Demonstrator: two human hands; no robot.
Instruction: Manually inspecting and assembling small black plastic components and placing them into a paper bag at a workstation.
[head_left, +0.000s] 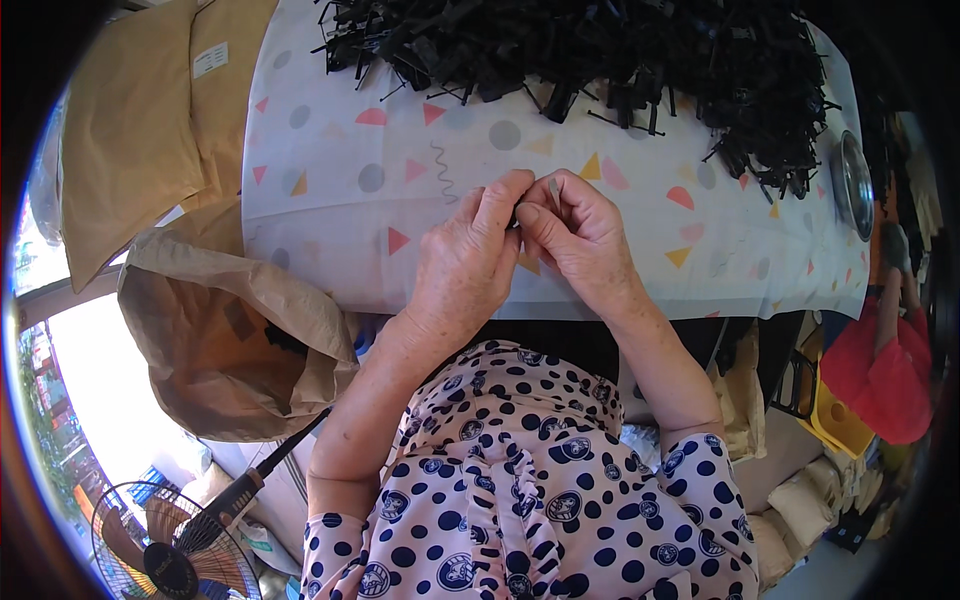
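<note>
My left hand [465,245] and my right hand [585,235] meet above the near half of a table covered with a patterned white cloth [330,220]. Between the fingertips shows a bit of a small black part [515,217], mostly hidden; my left fingers are closed on it. The right thumb and fingers are pinched close beside it, and a thin greyish strip [555,188], perhaps a small blade, sticks up among them. Across the far side of the table lies a large heap of black plastic parts [570,50] with thin stems.
An open brown paper bag [240,340] with dark pieces inside stands at the left, below large brown sacks [130,130]. A round metal dish [853,185] sits at the table's right edge. A fan [170,560] is at lower left. Another person in red [885,370] is at far right.
</note>
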